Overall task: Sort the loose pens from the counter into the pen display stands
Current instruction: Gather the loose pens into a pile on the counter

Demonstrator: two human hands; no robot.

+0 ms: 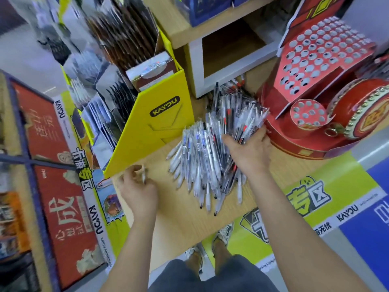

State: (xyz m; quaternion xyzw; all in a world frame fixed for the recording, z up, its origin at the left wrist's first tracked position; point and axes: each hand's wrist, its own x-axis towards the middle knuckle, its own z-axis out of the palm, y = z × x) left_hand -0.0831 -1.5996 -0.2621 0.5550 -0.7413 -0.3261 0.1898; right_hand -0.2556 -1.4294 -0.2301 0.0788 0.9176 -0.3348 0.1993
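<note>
A big heap of loose clear-barrelled pens [212, 148] lies on the wooden counter [185, 213]. My right hand [250, 148] rests on the heap's right side, fingers spread over the pens. My left hand [137, 184] hovers over the counter left of the heap and pinches a single pen [144, 175] between curled fingers. A red cardboard pen display stand [315, 53] with many round holes rises at the right, with a small round holed tier [308, 112] in front of it. The holes look empty.
A tall yellow KAYOU display box [160, 123] with card packs stands just left of the heap. A white shelf cubby [229, 51] sits behind. A red drum-shaped decoration [366, 110] adjoins the stand. A red banner rack [54, 165] fills the left.
</note>
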